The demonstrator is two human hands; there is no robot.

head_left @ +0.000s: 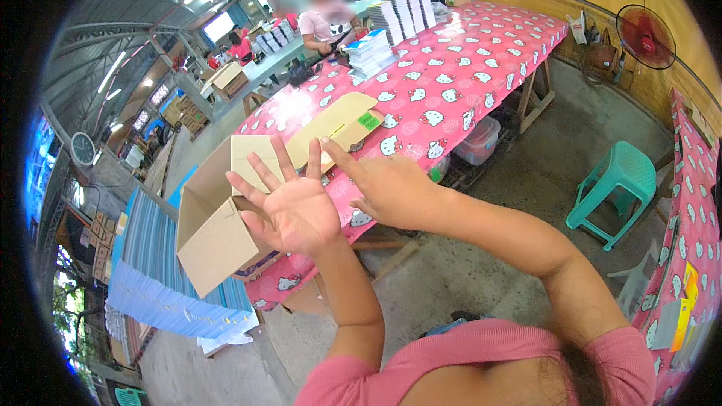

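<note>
My left hand (297,214) is raised with its palm facing me and its fingers spread, holding nothing. From the right, my right hand (395,189) reaches toward it with the index finger stretched out. That fingertip is close to the tip of my left little finger; whether they touch I cannot tell. The other right fingers are bent and partly hidden, with no object visible in them. Behind my left hand, an open cardboard box (213,249) stands at the table's near left end. A brown cardboard piece with a green label (344,119) lies just beyond both hands.
The long table has a pink patterned cover (451,68), with stacks of books (402,19) farther back. A person (331,26) stands across it. Blue-edged stacked sheets (173,297) sit at the left. At the right are a green stool (618,188) and a wall fan (645,36).
</note>
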